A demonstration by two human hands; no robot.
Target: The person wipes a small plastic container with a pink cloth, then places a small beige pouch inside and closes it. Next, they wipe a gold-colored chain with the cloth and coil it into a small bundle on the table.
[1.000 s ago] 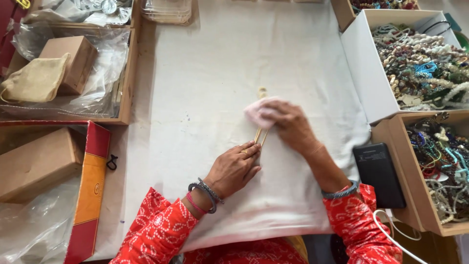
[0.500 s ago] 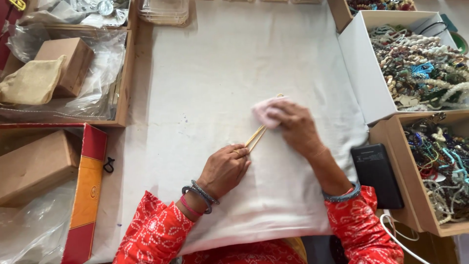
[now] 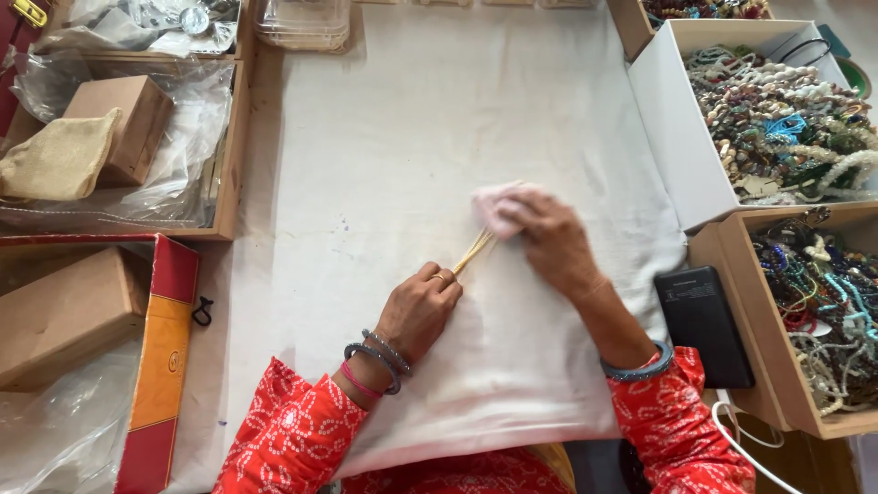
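Observation:
My left hand (image 3: 422, 307) rests on the white cloth (image 3: 439, 137) and pinches the near end of a thin golden strand (image 3: 473, 252) that runs up and to the right. My right hand (image 3: 547, 240) presses a small pink cloth (image 3: 495, 203) down over the far end of that strand. Both wrists wear bangles, and my sleeves are red with a white print.
A white box (image 3: 668, 110) and cardboard boxes (image 3: 732, 274) of beaded bracelets stand at the right. A black power bank (image 3: 702, 325) lies by my right forearm. At the left are a wooden tray (image 3: 233, 155) with plastic bags and small boxes, and a red box lid (image 3: 160, 357).
My right hand with the pink cloth has slid along the strand, first toward me and then back away. My left hand has kept its hold on the near end.

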